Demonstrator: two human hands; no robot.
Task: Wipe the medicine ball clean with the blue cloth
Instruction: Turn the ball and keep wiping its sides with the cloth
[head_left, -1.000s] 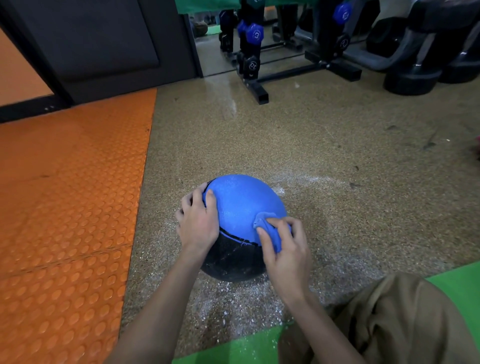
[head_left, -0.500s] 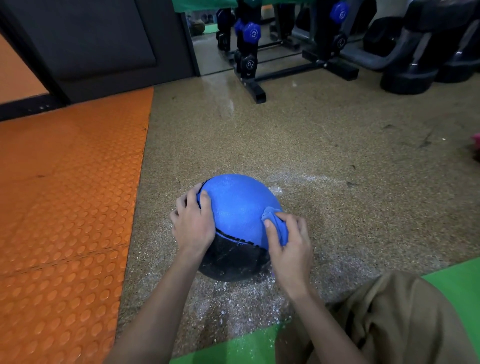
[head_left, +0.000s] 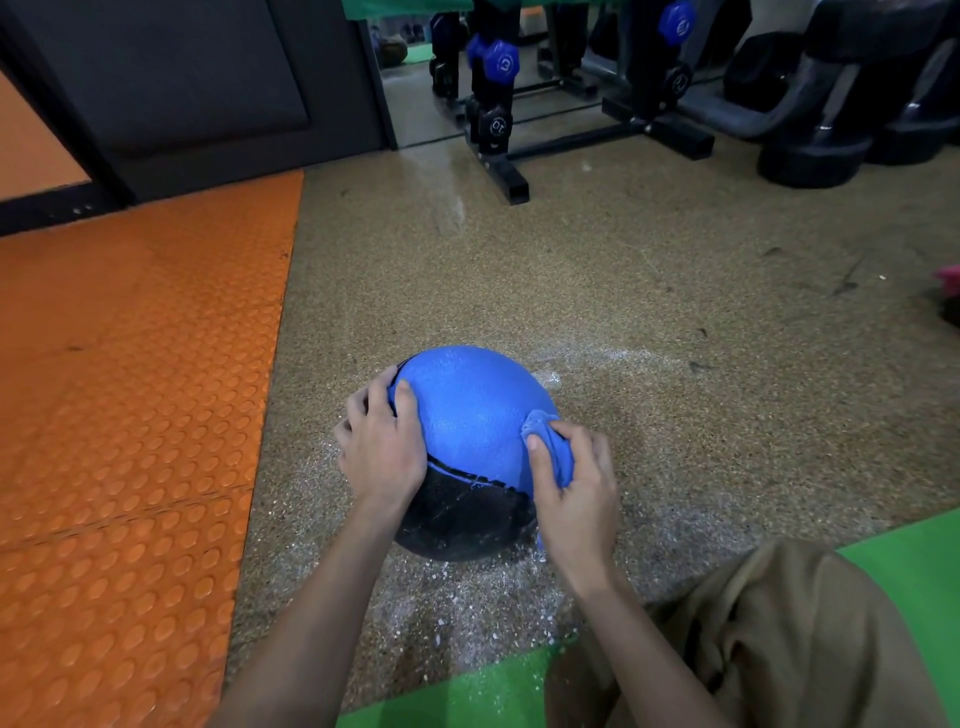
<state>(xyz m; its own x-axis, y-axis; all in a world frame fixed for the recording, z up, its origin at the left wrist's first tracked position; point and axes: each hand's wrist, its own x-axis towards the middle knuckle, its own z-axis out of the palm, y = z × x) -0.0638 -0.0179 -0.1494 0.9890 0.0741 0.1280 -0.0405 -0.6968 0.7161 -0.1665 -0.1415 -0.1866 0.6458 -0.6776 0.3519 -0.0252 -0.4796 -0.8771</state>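
Note:
The medicine ball, blue on top and black below, sits on the speckled floor in front of me. My left hand lies against its left side, fingers curved over the surface and thumb on the blue part. My right hand grips the bunched blue cloth and presses it onto the ball's right side. Part of the cloth is hidden under my fingers.
White powder is scattered on the floor around the ball. An orange studded mat lies to the left and a green mat under my knee. A dumbbell rack and black equipment stand at the back.
My right hand has slid the cloth from the near top of the ball toward its right side. The left hand has stayed on the ball's left side.

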